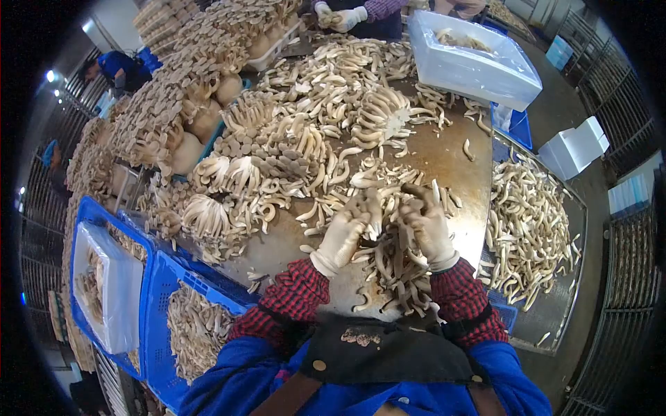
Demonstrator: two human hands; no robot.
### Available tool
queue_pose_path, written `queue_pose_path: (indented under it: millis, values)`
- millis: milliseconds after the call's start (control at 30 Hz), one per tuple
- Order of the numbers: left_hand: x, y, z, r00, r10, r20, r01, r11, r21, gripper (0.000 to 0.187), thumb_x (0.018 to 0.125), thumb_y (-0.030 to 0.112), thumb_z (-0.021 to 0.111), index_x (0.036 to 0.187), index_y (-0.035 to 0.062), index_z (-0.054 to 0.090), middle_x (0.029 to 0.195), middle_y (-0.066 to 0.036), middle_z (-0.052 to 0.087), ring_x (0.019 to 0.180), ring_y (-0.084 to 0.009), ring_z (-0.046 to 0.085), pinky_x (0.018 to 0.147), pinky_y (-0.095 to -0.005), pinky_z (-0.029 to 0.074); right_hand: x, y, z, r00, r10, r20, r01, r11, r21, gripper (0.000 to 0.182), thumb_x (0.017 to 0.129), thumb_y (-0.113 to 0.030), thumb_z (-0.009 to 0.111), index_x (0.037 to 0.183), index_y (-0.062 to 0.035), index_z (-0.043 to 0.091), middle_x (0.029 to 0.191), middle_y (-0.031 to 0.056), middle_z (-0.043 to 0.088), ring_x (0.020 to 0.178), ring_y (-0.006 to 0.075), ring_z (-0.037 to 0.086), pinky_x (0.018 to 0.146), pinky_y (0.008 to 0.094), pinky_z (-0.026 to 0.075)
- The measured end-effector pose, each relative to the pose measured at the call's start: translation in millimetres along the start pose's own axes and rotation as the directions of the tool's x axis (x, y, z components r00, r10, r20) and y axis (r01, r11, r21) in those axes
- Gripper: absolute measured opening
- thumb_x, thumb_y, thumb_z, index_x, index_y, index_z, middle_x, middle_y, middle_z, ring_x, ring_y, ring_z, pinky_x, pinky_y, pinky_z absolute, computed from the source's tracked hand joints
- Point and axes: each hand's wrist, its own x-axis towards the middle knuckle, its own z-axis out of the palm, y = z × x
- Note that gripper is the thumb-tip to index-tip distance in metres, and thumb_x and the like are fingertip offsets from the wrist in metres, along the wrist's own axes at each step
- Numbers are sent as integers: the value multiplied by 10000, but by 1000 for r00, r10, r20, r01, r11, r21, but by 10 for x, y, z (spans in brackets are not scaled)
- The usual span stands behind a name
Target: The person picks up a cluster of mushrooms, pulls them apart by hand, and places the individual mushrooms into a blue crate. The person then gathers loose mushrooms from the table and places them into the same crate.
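Note:
Both my hands wear soiled white gloves and work over a metal table (270, 243) heaped with mushrooms. My left hand (345, 230) is closed, with pale mushroom stems (375, 223) at its fingertips. Close to its right, my right hand (431, 227) has its fingers bent inward over the pile; whatever they grip is hidden. Below and between the hands, loose mushrooms (395, 274) spread toward the table's near edge. Beyond them lies a large cluster of joined mushrooms (381, 121), its pale cut base facing right. More clusters (211, 215) sit to the left of my left hand.
At the right, a lower tray holds many loose mushrooms (527, 229). A plastic-lined white box (479, 66) stands at the far right corner. Blue crates (163, 326) are at the near left. Mushroom blocks (194, 139) are stacked behind. Across the table are a co-worker's gloved hands (340, 19).

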Motion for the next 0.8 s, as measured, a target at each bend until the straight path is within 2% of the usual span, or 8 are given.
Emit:
queue_pose_path:
  millis: [67,100,300,367,567,633,700,800]
  values:
    - [-8,109,192,998,-49,-36,58,949,309,366,850,-60,561,1196,19,471,1010,-48,572,929,-140,571,854,-253,487,55,139,21,990,-10,140,8,1000,17,470,842,-26,658,1276,22,485,872,44,663,708,76,583,600,203,469]
    - [-9,188,257,998,-49,-33,57,949,310,366,850,-60,561,1196,19,471,1010,-48,572,929,-140,571,854,-253,487,129,275,26,916,-372,153,393,748,-535,430,822,-45,693,1220,15,539,865,25,661,708,84,585,628,199,478]
    - [29,402,127,1000,-24,6,23,997,76,216,858,-45,504,1054,22,565,879,4,572,780,-73,557,705,-202,467,55,-55,-49,993,115,18,-113,990,-87,319,806,-54,708,1106,-1,613,1023,100,626,917,159,597,789,266,492]
    - [-9,419,361,995,-93,-26,96,929,357,145,878,-2,534,1015,21,573,824,23,553,746,-58,532,692,-195,452,27,-67,47,873,-404,274,487,683,-544,274,809,-37,693,1072,2,628,1058,113,590,948,151,580,772,299,496]
    - [-5,349,179,997,-21,-78,63,809,584,408,874,140,627,1238,-23,541,1036,-109,624,919,-154,578,786,-257,472,-79,-225,-318,962,-218,162,263,593,-761,555,711,-164,761,1210,-16,569,1221,200,530,1148,341,501,987,402,409]
    - [-213,241,113,959,138,248,-271,182,945,815,803,286,709,1439,-13,295,1388,-302,412,1276,-346,454,1060,-413,381,-333,-91,-616,894,-368,256,336,171,-926,836,625,-274,817,1342,-36,460,1304,265,454,1181,398,467,968,448,415]
    - [-539,181,111,961,-247,124,-180,-221,959,1163,659,452,796,1480,-36,134,1525,-320,77,1415,-471,98,1145,-523,201,-707,162,-981,965,-117,234,244,80,-966,1121,525,-343,857,1455,-75,291,1438,308,287,1283,483,339,1008,547,359]
    - [-1040,-515,-150,916,-298,270,-357,-291,888,1081,604,638,747,1423,61,342,1509,-309,107,1384,-543,53,1082,-691,79,-1370,419,-1060,945,294,142,161,-43,-986,1201,498,-406,879,1478,-91,262,1465,309,229,1336,518,244,1052,646,257]
